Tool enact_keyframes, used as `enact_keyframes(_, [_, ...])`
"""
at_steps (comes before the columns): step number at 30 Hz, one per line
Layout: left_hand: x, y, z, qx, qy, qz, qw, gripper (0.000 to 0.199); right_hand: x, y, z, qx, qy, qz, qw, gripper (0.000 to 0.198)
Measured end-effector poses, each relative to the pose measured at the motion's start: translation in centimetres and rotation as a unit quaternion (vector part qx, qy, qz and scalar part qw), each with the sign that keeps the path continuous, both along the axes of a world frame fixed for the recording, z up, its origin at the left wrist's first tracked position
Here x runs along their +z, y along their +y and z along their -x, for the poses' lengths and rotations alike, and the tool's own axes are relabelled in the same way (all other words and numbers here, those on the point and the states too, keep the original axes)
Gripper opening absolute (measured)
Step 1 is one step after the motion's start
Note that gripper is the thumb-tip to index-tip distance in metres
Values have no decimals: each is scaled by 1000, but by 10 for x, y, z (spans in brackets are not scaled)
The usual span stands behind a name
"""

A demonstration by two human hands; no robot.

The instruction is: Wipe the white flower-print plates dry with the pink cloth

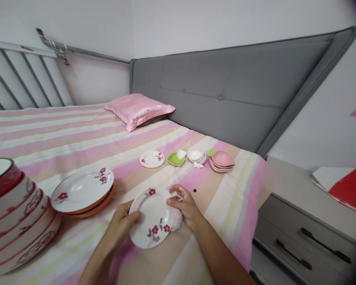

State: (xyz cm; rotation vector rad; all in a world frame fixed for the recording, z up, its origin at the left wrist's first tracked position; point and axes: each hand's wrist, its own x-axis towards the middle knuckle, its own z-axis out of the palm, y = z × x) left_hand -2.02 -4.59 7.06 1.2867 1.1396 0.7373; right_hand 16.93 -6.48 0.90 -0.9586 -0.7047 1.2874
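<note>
A white plate with red flowers and grey leaves is held tilted above the striped bed. My left hand grips its left rim, thumb on the upper face. At the right rim my right hand is closed on a pale, crumpled cloth, which touches the plate's edge. Beyond them a smaller flowered plate lies flat on the bedspread. Left of my hands sits a stack of plates, a white flowered one on top of orange ones.
Nested bowls stand at the left. A green leaf-shaped dish, small white dishes and pink dishes line the bed's far part. A pink pillow lies by the grey headboard; a nightstand stands right.
</note>
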Motion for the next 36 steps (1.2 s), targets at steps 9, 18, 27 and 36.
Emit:
enact_keyframes(9, [-1, -2, 9, -67, -4, 70, 995, 20, -1, -2, 0, 46, -11, -13, 999, 43])
enact_keyframes(18, [2, -10, -17, 53, -181, 54, 981, 59, -6, 6, -4, -73, 90, 40, 992, 47])
enact_keyframes(27, [-13, -1, -21, 30, -63, -65, 995, 51, -10, 8, -3, -96, 91, 35, 991, 46])
enact_keyframes(36, [-8, 1, -1, -21, -60, -24, 998, 35, -5, 3, -1, -53, 51, 19, 997, 45])
